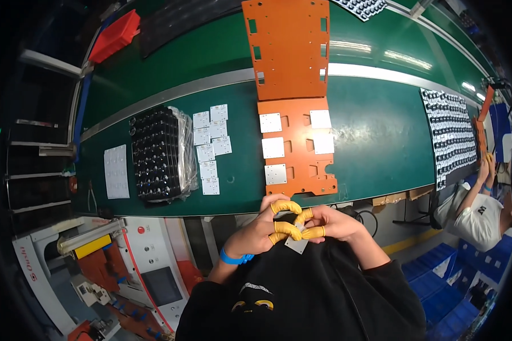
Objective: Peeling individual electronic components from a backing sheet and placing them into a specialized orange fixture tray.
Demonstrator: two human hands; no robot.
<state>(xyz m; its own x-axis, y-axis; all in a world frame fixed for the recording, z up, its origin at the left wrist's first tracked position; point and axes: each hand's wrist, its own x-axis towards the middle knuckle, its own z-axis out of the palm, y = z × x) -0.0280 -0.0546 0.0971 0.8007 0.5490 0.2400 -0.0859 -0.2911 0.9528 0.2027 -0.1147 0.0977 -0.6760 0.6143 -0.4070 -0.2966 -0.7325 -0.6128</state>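
In front of my chest, my left hand [260,232] and my right hand [334,223] meet, with yellow finger cots on their fingertips. Between them they pinch a small pale square board [296,245], part of which the fingers cover. Just beyond lies an orange fixture plate [297,156]. Several pale square boards [272,148] rest along its two sides; the lower right spot shows bare orange. Its orange lid [290,62] lies folded back on the far side. Left of the fixture, loose white square boards [211,136] form a rough double column.
A stack of black trays with clear wrapping [156,153] stands at left, beside a white panel [116,173]. A red bin [115,37] is far left. At right, a co-worker [477,210] sits near a tray of black-and-white parts [448,136]. A machine [162,284] stands lower left.
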